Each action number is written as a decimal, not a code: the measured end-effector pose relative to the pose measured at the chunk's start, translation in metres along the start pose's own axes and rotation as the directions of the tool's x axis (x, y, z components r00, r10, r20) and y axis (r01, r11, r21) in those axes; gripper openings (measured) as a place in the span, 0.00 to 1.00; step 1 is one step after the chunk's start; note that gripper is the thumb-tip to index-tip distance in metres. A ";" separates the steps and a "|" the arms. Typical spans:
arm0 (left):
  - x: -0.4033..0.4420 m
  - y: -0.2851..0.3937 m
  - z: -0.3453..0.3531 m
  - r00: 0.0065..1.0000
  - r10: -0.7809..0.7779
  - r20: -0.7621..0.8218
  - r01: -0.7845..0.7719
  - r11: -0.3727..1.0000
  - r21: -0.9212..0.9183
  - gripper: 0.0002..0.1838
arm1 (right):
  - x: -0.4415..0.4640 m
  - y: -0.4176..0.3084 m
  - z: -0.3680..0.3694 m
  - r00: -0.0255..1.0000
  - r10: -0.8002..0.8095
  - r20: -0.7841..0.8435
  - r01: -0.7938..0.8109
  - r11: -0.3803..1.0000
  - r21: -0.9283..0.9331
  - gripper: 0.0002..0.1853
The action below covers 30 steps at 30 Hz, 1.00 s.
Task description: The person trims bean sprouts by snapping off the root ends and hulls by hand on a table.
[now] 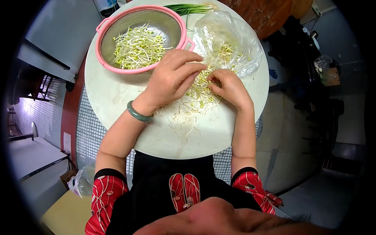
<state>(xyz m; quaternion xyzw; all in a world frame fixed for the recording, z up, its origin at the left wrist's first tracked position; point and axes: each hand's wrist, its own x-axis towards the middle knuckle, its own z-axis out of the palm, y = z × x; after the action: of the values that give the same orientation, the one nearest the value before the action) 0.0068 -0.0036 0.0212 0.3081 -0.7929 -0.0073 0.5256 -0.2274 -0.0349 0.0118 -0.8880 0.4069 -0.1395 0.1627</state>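
While both hands work over the table (168,143), the left hand (174,76) reaches inward, palm down, with its fingers loosely bent and their tips pointing toward the right hand (230,86). Whether its fingertips have hold of anything, I cannot tell. The right hand is more tightly curled, thumb and forefinger bent toward each other at the edge of the sprouts (201,94); whether a strand is pinched there cannot be made out.

Those sprouts lie in a loose pile between and beneath the two hands, pale stems tangled with yellow-green heads. Nearer the person than the hands, thin scraps (188,120) are scattered across the tabletop.

Just beyond the left hand and to its left sits the colander (129,71), pink-rimmed with a mesh bowl, holding a heap of more sprouts. Just beyond the right hand lies the bag (248,64), clear and crumpled, with sprouts inside it. Farther off, past both hands, are scallions (188,8). A green bangle (137,112) circles the left wrist.
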 end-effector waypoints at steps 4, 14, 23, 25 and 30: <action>-0.010 0.004 0.015 0.985 -0.139 0.102 0.153 0.976 -0.154 0.12 | -0.001 -0.004 -0.007 0.963 0.267 -0.035 -0.215 0.842 0.495 0.08; -0.024 0.001 0.041 0.806 -0.502 0.314 0.587 0.745 -0.316 0.13 | -0.002 0.013 -0.006 0.931 0.358 -0.067 -0.087 0.397 0.914 0.07; -0.024 0.005 0.048 0.627 -0.613 0.480 0.778 0.513 -0.361 0.09 | 0.004 0.003 0.008 0.973 0.225 0.052 -0.126 0.330 0.936 0.08; -0.026 0.004 0.049 0.613 -0.621 0.488 0.790 0.489 -0.370 0.08 | 0.004 0.004 0.007 0.975 0.222 0.032 -0.110 0.351 0.930 0.08; -0.031 -0.005 0.050 0.523 -0.648 0.553 0.841 0.288 -0.458 0.08 | 0.003 0.008 0.009 0.970 0.242 0.029 -0.117 0.358 0.926 0.08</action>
<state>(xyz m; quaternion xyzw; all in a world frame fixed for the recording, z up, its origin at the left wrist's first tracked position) -0.0245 -0.0081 -0.0285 0.4229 -0.5494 -0.5845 0.4216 -0.2275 -0.0409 0.0009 -0.5874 0.3631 -0.3731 0.6196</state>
